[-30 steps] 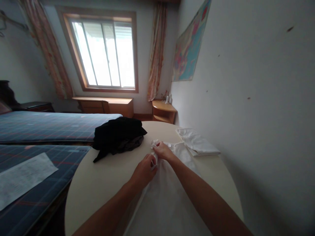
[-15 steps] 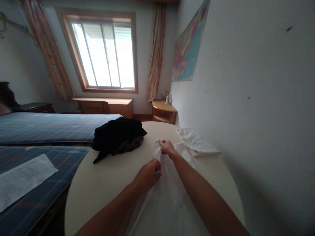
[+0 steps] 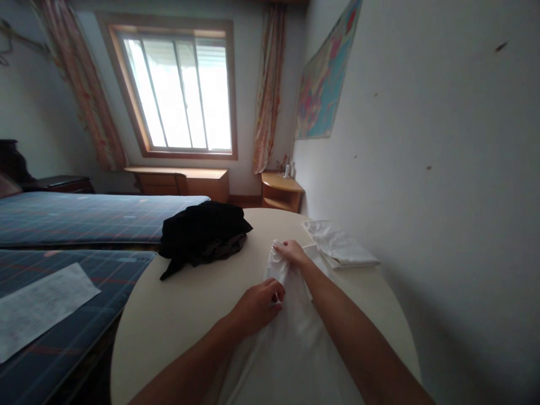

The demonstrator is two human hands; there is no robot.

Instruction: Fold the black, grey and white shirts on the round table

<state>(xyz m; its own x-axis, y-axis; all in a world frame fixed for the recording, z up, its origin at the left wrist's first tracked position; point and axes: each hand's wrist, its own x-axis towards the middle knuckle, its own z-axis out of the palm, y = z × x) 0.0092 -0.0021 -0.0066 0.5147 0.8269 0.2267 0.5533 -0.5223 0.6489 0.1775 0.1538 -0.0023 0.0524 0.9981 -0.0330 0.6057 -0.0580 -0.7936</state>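
Observation:
A white cloth garment [image 3: 295, 343] lies spread over the near half of a round cream table [image 3: 169, 320], running toward me. My right hand [image 3: 292, 252] pinches its far end, where the fabric is bunched into small gathers. Nearer to me, my left hand [image 3: 260, 304] has its fingers closed on the garment's left edge. My forearms cover parts of the cloth. A folded white cloth [image 3: 340, 244] lies beyond my right hand, close to the wall. To the left is a heap of black clothing [image 3: 205, 233].
Beds with blue plaid mattresses [image 3: 105, 219] stand at the left, with a printed sheet [image 3: 46, 309] on the nearer one. A white wall [image 3: 442, 236] runs along the right. A wooden desk [image 3: 206, 179] and a corner shelf [image 3: 280, 183] stand by the window.
Both hands have shifted slightly to the right with the cloth. The far end between my right fingers is now drawn a little wider and flatter.

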